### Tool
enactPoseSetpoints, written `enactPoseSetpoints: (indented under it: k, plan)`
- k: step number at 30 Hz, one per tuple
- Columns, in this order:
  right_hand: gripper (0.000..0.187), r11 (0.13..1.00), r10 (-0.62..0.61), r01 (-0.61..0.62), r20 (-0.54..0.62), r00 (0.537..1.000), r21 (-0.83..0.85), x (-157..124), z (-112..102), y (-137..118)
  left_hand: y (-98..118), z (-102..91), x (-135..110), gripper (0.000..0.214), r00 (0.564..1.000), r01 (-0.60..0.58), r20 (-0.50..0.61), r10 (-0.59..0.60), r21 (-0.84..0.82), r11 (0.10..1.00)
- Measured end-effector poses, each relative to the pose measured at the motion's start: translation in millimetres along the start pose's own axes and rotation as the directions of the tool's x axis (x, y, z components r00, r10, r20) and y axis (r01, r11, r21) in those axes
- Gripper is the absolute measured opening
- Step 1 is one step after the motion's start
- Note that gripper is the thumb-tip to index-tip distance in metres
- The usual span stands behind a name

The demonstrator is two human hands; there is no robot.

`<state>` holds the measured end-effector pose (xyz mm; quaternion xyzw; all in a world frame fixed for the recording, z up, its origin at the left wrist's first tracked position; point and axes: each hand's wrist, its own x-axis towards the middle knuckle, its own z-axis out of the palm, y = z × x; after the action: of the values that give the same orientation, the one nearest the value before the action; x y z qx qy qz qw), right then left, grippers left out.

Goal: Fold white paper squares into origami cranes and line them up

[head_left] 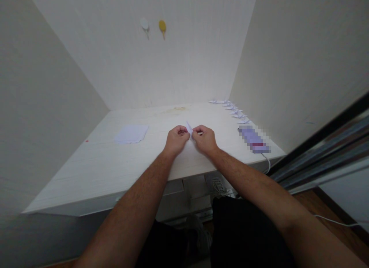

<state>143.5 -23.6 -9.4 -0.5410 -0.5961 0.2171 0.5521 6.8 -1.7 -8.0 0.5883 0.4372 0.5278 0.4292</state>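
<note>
A small folded piece of white paper (pixel 189 127) is held upright between both hands, just above the white desk. My left hand (pixel 176 139) pinches its left side between thumb and fingers. On the other side my right hand (pixel 205 138) grips it the same way, with the fingertips of both hands close together. The lower part of the paper is hidden by the fingers. To the left of my hands lies a stack of white paper sheets (pixel 131 133). Several small folded paper figures (pixel 238 112) stand in a row at the back right.
A phone-like device (pixel 254 139), blurred out, lies on the right of the desk (pixel 95 164) with a white cable (pixel 269 164) hanging off the front edge. Walls enclose the left, back and right. A white hook (pixel 144 24) and a yellow hook (pixel 162 26) are on the back wall.
</note>
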Motion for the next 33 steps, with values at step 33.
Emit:
enactPoseSetpoints:
  k: [33]
  plan:
    - [0.008, 1.0, -0.017, 0.017, -0.072, 0.997, -0.004, -1.8, 3.0, 0.0, 6.7, -0.8, -3.2, 0.007, 0.998, -0.056, 0.049, 0.048, 0.184, 0.981]
